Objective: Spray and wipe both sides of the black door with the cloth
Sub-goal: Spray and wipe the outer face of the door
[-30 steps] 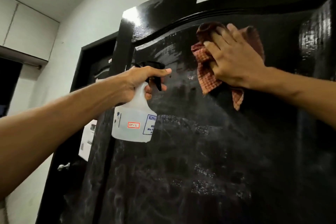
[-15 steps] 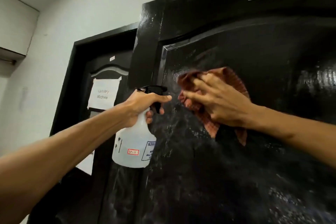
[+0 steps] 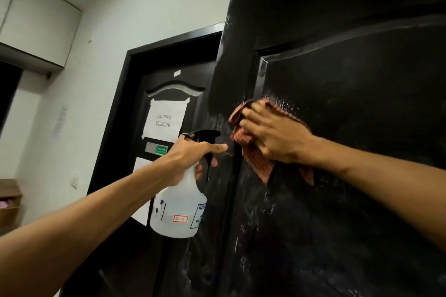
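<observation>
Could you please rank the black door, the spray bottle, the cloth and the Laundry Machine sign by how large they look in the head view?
1. black door, by far.
2. spray bottle.
3. cloth and Laundry Machine sign: these look alike. The right hand covers part of the cloth and the sign hangs farther away, so I won't rank them.

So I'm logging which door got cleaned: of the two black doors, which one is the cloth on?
The near black door, under the right hand and cloth; the far door carries the Laundry Machine sign.
</observation>
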Available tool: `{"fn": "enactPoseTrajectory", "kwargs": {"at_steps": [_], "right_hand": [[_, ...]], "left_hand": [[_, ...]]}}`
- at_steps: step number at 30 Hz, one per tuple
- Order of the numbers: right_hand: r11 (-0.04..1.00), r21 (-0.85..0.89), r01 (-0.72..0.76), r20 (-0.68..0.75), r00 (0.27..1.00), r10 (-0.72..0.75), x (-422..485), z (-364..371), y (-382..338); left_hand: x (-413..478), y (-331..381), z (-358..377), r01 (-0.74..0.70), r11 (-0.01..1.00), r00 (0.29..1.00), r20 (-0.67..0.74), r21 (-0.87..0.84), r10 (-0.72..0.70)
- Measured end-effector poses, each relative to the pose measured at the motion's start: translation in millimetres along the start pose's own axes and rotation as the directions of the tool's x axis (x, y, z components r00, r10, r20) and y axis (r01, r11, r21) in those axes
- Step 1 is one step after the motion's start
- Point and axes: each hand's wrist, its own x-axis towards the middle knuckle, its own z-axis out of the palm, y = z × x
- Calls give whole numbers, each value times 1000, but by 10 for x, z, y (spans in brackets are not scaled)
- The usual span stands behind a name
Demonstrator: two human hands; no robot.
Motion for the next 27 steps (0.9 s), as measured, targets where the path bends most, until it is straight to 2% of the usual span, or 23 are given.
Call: {"fn": "enactPoseTrajectory", "kwargs": {"at_steps": [3,4,5,7,8,9,11,14,15,16,18,19,21,23,26,27], "right_hand": [[942,28,-334,-128,934,335,301,-190,320],[930,9,-368,-128,922,366,319,-180,283],[949,-1,-316,-107,943,314,355,-88,127],[999,17,-42,21,999,41,325,138,-300],[996,54,71,97,992,-76,342,199,-449],[990,84,111,120,985,-120,397,205,-451],[997,77,13,26,1000,-15,694,135,-296],[969,21,-244,-79,966,245,961,64,-130],[971,18,-239,-87,967,240,990,105,-220],[982,15,-187,-84,979,188,978,208,-371],[998,61,30,-15,999,-29,866,408,-832],[984,121,128,70,988,-137,756,496,-1051],[960,198,200,188,953,-237,650,560,-1190],[981,160,114,182,973,-143,678,472,-1002],[981,108,-158,17,987,157,605,303,-569],[978,65,-199,-39,979,202,524,289,-558]], "left_hand": [[35,-78,-155,5,1000,999,-32,-11,-5],[38,-99,-177,7,1000,999,-35,-16,-8],[47,-157,-232,13,1000,999,-46,-24,-14],[55,-236,-308,27,999,997,-67,-41,-30],[57,-272,-363,36,998,996,-74,-47,-40],[56,-283,-388,44,998,996,-70,-49,-47],[67,-293,-446,56,997,996,-65,-54,-59],[101,-269,-480,61,996,995,-81,-64,-66],[108,-254,-511,57,996,994,-89,-65,-63],[108,-230,-533,52,996,994,-94,-69,-58],[87,-199,-612,37,996,992,-114,-77,-46],[48,-212,-649,40,996,991,-125,-75,-49],[-12,-230,-718,53,997,989,-137,-58,-60],[-93,-259,-770,73,996,986,-145,-49,-79],[-166,-260,-810,75,996,982,-170,-56,-84],[-182,-258,-817,76,996,982,-171,-56,-85]]}}
